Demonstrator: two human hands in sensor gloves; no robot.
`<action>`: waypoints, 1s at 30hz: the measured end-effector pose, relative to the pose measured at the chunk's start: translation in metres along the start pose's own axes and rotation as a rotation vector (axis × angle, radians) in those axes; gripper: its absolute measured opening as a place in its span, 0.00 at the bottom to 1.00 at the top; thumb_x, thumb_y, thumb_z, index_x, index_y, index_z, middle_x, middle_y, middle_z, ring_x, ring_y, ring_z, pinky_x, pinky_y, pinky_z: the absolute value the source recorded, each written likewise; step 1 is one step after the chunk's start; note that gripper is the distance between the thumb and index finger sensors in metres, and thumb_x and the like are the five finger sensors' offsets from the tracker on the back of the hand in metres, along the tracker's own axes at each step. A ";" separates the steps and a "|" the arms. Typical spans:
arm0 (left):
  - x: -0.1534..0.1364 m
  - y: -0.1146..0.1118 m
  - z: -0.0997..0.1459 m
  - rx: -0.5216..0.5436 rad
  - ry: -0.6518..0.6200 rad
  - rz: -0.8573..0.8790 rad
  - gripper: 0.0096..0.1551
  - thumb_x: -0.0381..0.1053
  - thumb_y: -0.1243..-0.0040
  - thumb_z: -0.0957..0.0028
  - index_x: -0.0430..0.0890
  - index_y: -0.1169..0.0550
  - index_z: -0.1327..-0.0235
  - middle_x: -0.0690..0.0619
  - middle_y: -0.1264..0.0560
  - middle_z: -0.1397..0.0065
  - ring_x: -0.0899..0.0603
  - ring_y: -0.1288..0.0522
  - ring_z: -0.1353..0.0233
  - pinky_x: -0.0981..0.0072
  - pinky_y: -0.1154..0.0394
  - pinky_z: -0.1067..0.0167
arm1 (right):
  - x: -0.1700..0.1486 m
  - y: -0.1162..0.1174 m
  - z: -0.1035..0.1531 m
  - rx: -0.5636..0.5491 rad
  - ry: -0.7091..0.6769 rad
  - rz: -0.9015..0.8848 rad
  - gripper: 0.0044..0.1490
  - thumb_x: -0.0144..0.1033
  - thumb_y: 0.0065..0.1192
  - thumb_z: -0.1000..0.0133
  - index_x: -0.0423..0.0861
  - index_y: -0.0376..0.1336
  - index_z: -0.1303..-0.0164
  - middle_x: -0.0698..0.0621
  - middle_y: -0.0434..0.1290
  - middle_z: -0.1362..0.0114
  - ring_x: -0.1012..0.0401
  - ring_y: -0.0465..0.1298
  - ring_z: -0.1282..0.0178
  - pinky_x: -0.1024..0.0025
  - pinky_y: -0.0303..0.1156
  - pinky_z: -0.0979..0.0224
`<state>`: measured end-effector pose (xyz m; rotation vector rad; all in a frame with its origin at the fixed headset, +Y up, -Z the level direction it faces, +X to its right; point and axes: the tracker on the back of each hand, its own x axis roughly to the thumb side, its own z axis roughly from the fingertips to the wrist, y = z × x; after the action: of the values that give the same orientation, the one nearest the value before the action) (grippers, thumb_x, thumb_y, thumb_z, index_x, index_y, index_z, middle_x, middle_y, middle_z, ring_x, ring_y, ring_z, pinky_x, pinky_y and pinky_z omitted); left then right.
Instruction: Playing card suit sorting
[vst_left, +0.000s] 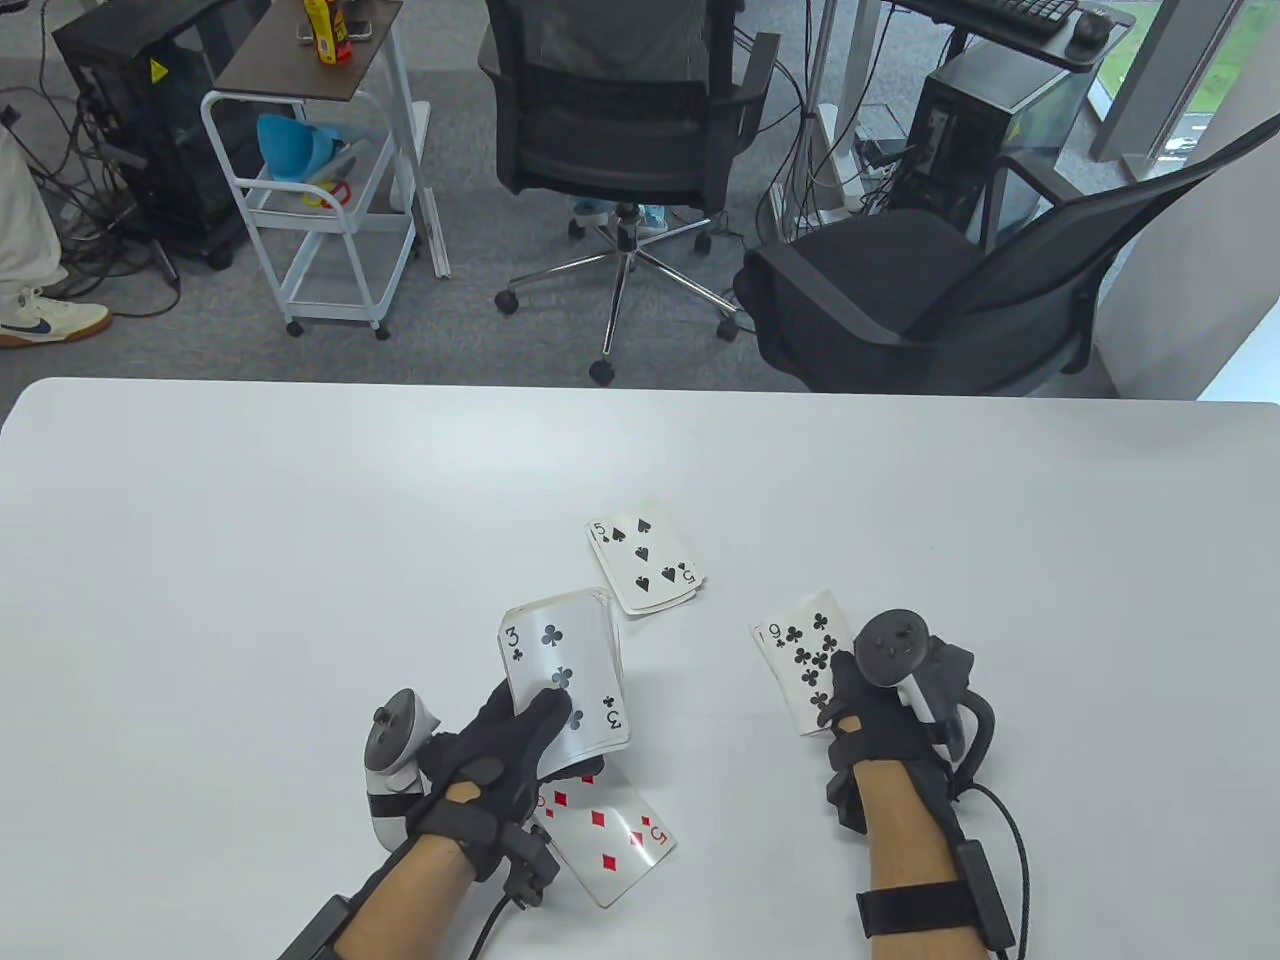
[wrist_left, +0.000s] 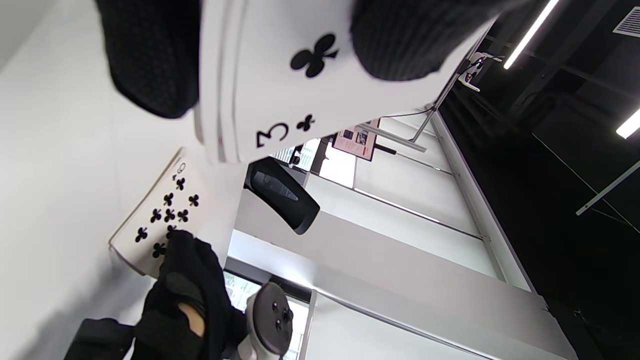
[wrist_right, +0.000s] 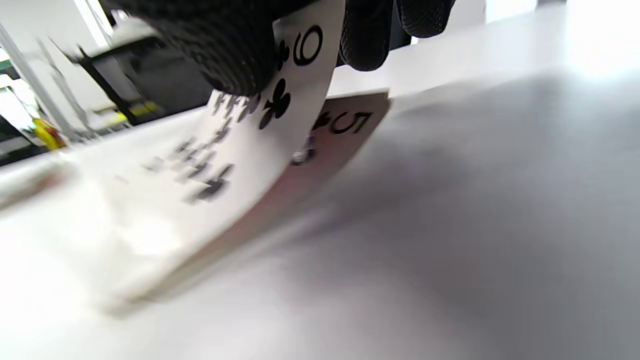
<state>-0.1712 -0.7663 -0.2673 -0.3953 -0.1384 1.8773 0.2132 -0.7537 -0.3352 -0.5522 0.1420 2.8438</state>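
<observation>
Left hand (vst_left: 500, 745) has its thumb curled over the face of a small deck (vst_left: 565, 680), three of clubs on top, held just above the table (vst_left: 250, 560). Right hand (vst_left: 865, 700) is pinching a nine of clubs (vst_left: 805, 655) by its near end, and the wrist view shows another clubs card under it. A five of diamonds (vst_left: 610, 835) lies below the deck, and a five of spades pile (vst_left: 645, 565) sits further out, between the hands.

Bright even daylight, right wrist view motion-blurred, overexposed
</observation>
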 end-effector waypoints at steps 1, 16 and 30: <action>0.000 0.000 0.000 0.000 0.000 0.001 0.37 0.58 0.37 0.42 0.53 0.38 0.24 0.50 0.31 0.23 0.38 0.24 0.27 0.50 0.16 0.42 | 0.002 0.002 -0.001 -0.013 0.010 0.047 0.29 0.42 0.70 0.39 0.42 0.64 0.33 0.36 0.52 0.17 0.34 0.45 0.16 0.26 0.42 0.23; -0.002 -0.001 -0.001 0.000 0.006 -0.020 0.37 0.58 0.37 0.42 0.53 0.38 0.24 0.50 0.31 0.23 0.38 0.24 0.27 0.50 0.16 0.42 | 0.053 -0.005 0.041 -0.174 -0.432 -0.275 0.34 0.55 0.62 0.40 0.45 0.63 0.31 0.39 0.54 0.18 0.36 0.47 0.16 0.27 0.43 0.23; -0.001 -0.002 0.001 0.003 -0.008 -0.053 0.36 0.57 0.37 0.42 0.53 0.38 0.24 0.50 0.31 0.23 0.38 0.24 0.27 0.50 0.16 0.42 | 0.122 0.000 0.119 -0.162 -0.822 -0.548 0.37 0.59 0.61 0.42 0.45 0.61 0.31 0.41 0.59 0.20 0.37 0.54 0.17 0.28 0.48 0.23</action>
<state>-0.1697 -0.7669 -0.2661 -0.3788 -0.1505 1.8267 0.0614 -0.7107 -0.2715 0.5031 -0.3339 2.3148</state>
